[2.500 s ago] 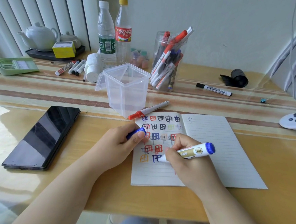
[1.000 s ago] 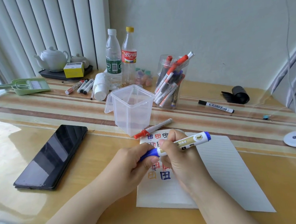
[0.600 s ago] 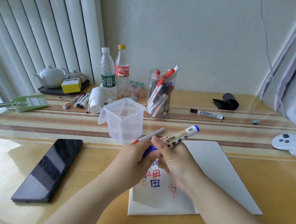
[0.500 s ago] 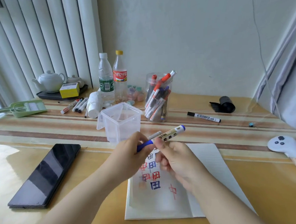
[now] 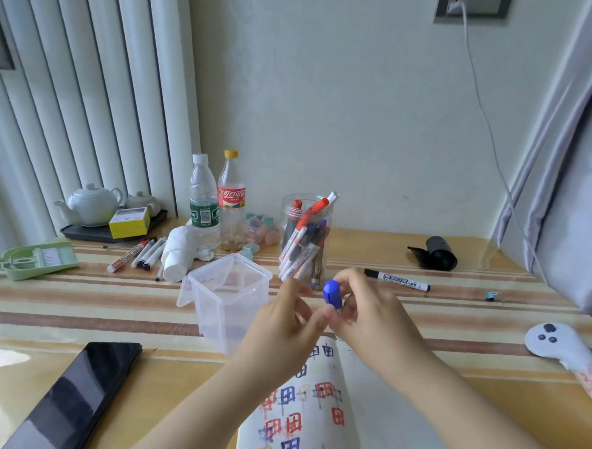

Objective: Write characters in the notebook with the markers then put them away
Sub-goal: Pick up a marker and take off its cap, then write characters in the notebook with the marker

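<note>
Above the notebook's (image 5: 318,412) far edge, I am pinching the blue marker (image 5: 332,294) in both hands (image 5: 286,331) (image 5: 371,320); a half-seated cap could dry it.

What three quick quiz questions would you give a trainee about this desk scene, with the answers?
1. True or false: the square clear tub beside the hands already holds several markers.
2. Which colour is the cap end of the marker held between the left hand and the right hand? A red, B blue, C black.
3. Fill in: the black-capped marker lies on the desk between the round clear jar of markers and a dark ____ .

Key: 1 false, no markers show in it. 2 B. 3 roll.
</note>
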Demonstrator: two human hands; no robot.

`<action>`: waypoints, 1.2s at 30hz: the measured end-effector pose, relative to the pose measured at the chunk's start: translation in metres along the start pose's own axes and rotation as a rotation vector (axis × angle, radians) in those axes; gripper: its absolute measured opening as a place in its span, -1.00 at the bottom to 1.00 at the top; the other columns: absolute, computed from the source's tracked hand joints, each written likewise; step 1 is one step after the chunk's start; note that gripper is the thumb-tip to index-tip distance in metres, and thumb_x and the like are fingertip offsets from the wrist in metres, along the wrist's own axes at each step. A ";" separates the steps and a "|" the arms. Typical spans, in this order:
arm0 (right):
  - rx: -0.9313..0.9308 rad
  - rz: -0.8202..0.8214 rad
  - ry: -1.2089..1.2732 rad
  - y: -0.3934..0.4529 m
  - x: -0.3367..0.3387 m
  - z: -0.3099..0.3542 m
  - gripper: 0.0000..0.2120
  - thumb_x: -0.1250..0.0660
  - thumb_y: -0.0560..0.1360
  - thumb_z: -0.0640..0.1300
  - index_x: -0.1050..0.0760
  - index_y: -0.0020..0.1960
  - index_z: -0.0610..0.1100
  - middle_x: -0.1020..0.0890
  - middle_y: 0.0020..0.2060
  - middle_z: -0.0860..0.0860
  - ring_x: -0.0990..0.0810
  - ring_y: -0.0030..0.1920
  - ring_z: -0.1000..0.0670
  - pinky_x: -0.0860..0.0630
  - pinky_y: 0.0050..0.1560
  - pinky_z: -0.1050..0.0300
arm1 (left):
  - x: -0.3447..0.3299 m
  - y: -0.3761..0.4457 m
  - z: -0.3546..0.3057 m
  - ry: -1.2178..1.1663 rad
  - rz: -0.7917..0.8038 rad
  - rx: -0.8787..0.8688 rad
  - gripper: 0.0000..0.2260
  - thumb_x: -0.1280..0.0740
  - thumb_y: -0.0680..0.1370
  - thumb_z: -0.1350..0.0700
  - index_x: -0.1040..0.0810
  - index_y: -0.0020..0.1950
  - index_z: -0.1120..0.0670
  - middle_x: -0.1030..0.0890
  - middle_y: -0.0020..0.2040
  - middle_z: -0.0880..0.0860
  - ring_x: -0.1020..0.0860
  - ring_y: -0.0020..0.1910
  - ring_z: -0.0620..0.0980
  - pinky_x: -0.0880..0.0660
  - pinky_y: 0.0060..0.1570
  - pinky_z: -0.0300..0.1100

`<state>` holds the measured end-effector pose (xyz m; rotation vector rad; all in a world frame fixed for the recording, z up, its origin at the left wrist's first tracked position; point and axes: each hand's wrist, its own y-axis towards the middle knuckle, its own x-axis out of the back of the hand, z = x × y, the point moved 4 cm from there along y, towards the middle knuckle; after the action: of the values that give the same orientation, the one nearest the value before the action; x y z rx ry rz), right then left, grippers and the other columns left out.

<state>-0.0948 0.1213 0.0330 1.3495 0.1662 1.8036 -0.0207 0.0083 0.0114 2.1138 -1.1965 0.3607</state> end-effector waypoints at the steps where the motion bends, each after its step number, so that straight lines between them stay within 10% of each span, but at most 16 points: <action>1: -0.028 -0.060 0.013 0.005 0.006 -0.006 -0.72 -0.39 0.43 -0.09 -0.41 0.09 -0.02 -0.56 -0.26 0.09 -0.55 -0.27 0.05 -0.51 -0.22 0.08 | -0.004 0.000 0.000 0.008 -0.005 -0.028 -0.81 -0.24 0.53 -0.11 -0.33 0.03 -0.05 -0.55 -0.23 -0.13 -0.49 -0.35 -0.18 -0.38 -0.35 -0.35; 6: -0.031 -0.292 0.142 0.034 0.031 -0.010 -0.63 -0.44 0.40 -0.21 -0.36 0.03 0.11 -0.58 -0.31 0.16 -0.58 -0.25 0.18 -0.48 -0.24 0.34 | -0.008 0.004 0.016 0.130 -0.122 -0.078 -0.90 -0.20 0.57 -0.01 -0.38 0.02 -0.01 -0.43 -0.22 -0.23 -0.43 -0.21 -0.17 -0.33 -0.25 -0.41; 13: -0.055 -0.240 0.575 0.077 0.009 0.032 -0.69 -0.39 0.46 -0.16 -0.33 -0.01 0.15 -0.68 -0.18 0.02 -0.67 -0.15 0.06 -0.58 -0.02 0.07 | 0.017 -0.003 0.030 0.299 -0.049 -0.106 -0.94 -0.17 0.58 0.05 -0.40 0.01 0.00 -0.41 -0.12 -0.18 -0.45 -0.11 -0.15 -0.41 -0.17 -0.32; 19: -0.112 0.150 0.514 0.092 -0.071 0.053 -0.79 -0.39 0.46 -0.21 -0.44 -0.08 0.06 -0.64 -0.19 0.05 -0.63 -0.17 0.05 -0.55 0.02 0.12 | 0.026 -0.023 0.036 0.379 0.019 -0.076 -0.88 -0.16 0.59 0.05 -0.45 0.06 0.02 -0.50 0.00 -0.09 -0.49 -0.08 -0.15 -0.45 -0.11 -0.32; 32: -0.139 0.132 0.094 0.066 -0.033 -0.030 -0.78 -0.34 0.50 -0.12 -0.58 0.14 -0.08 -0.51 -0.12 0.13 -0.46 -0.23 0.15 -0.30 -0.24 0.42 | -0.006 -0.007 0.027 0.342 0.052 -0.183 -0.89 -0.18 0.58 0.07 -0.48 0.01 0.03 -0.52 -0.05 -0.10 -0.48 -0.10 -0.16 -0.45 -0.15 -0.30; 36: -0.353 0.176 -0.145 0.048 -0.015 -0.123 -0.68 -0.23 0.56 -0.18 -0.45 0.31 -0.15 -0.50 0.23 -0.06 -0.50 0.17 -0.04 -0.36 0.13 0.21 | -0.038 0.003 0.026 0.327 0.122 -0.203 -0.89 -0.18 0.58 0.07 -0.47 0.02 0.01 -0.51 -0.02 -0.10 -0.49 -0.10 -0.13 -0.44 -0.14 -0.30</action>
<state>-0.2232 0.1263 -0.0014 1.2620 -0.3440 1.7676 -0.0459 0.0145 -0.0261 1.7344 -1.1187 0.5889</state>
